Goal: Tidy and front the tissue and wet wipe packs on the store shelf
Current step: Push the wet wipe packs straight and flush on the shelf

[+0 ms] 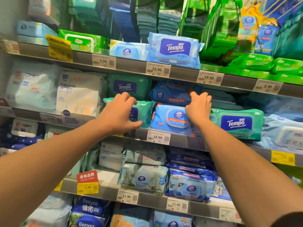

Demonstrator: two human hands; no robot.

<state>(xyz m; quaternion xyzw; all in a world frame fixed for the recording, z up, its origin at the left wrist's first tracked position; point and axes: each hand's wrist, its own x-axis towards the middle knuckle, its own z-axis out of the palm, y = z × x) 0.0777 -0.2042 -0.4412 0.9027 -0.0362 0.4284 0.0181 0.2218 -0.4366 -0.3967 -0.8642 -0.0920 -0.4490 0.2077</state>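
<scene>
Metal store shelf (141,132), price tags along front edge. Directly on it: teal Tempo pack (144,112) at front edge, blue Vinda pack (170,118) touching its right side, second teal Tempo pack (237,124) further right, white wipe packs (78,92) toward left end.

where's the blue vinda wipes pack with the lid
Head view, middle shelf centre: the blue Vinda pack lies between two teal Tempo packs, above the 18.90 tag.
</scene>
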